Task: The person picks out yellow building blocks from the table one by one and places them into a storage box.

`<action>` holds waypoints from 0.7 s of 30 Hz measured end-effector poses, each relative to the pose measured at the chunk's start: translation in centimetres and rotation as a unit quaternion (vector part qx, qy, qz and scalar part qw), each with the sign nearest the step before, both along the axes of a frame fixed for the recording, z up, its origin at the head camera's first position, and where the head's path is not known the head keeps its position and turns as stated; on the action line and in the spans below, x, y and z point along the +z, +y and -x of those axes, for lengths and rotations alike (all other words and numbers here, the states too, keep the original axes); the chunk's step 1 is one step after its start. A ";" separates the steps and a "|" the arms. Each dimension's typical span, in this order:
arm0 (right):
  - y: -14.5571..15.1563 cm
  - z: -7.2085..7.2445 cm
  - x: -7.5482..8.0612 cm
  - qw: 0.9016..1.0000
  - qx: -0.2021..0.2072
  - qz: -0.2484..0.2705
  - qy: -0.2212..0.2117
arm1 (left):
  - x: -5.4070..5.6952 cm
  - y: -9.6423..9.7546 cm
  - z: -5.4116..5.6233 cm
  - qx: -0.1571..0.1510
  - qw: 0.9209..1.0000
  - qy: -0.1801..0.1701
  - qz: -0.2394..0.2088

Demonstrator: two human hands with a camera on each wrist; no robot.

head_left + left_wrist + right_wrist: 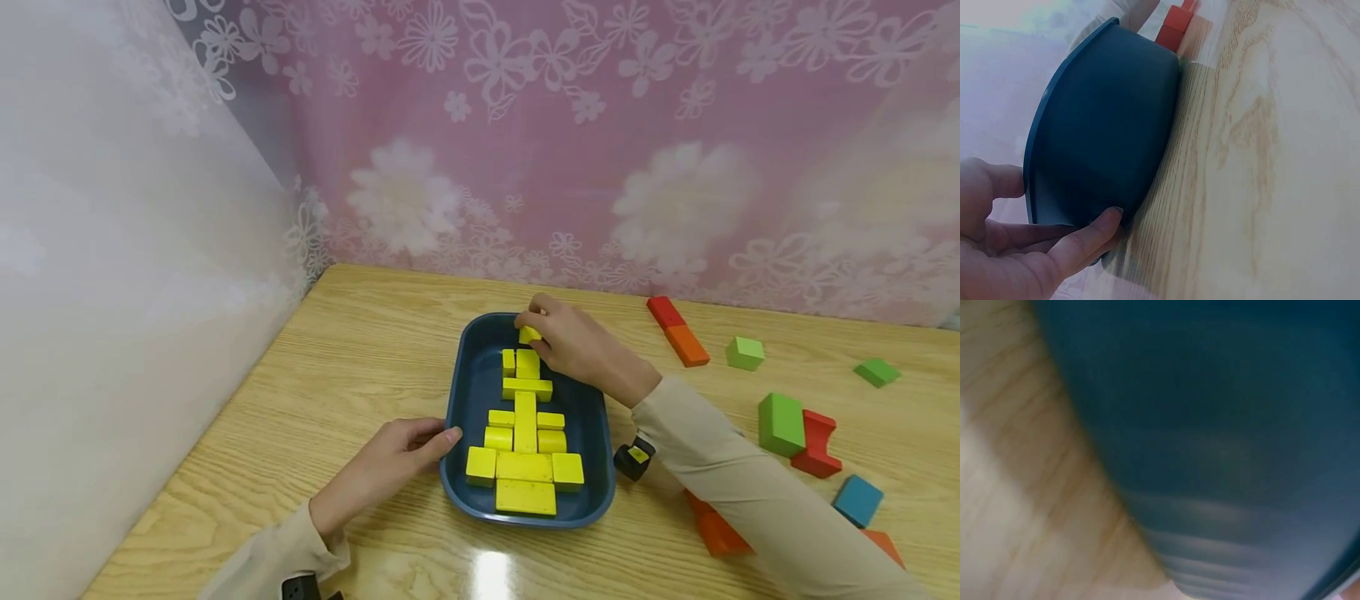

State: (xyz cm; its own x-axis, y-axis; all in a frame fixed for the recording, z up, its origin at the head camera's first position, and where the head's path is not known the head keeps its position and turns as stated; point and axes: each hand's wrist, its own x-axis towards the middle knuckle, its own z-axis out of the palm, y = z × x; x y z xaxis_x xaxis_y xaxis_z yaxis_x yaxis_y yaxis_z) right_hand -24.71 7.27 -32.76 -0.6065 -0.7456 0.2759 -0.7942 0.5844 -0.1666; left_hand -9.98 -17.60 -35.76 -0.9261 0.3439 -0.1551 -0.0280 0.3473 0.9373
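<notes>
A dark blue tray point(480, 333) sits on the wooden table, with several yellow blocks point(525, 467) laid flat inside in a roughly symmetrical figure. At its far end my right hand point(573, 337) pinches a small yellow block point(529, 334) just beyond the figure's top; whether that block touches the tray floor I cannot tell. My left hand point(397, 458) holds the tray's left side, thumb over the rim and fingers against the outer wall point(1097, 131). In the right wrist view only the tray's outer side point(1210, 456) and table show; the right fingers are hidden there.
Right of the tray lie loose blocks: a red one point(665, 312) touching an orange one point(686, 345), green blocks point(782, 423), a red arch-shaped block point(819, 446) and a blue block point(858, 501). Orange pieces point(720, 533) are partly under the right sleeve. A flowered curtain point(525, 167) hangs behind.
</notes>
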 end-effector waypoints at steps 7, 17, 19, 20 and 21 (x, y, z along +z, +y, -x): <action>-0.1 0.1 -0.4 1.000 -0.001 0.004 0.008 | 0.0 0.0 0.0 0.000 1.000 -0.002 -0.002; 1.2 -1.2 -0.1 0.999 -0.020 0.006 0.035 | 0.1 0.1 0.1 0.002 1.000 -0.001 0.003; 1.7 -1.6 0.1 0.999 -0.025 0.008 0.037 | 0.1 0.1 0.0 0.003 1.000 -0.004 0.002; 2.0 -1.8 0.1 0.999 -0.028 0.009 0.036 | 0.1 0.1 0.0 0.004 1.000 -0.005 0.002; 2.3 -2.0 0.2 0.999 -0.029 0.009 0.036 | 0.1 0.0 0.0 0.005 1.000 -0.006 0.003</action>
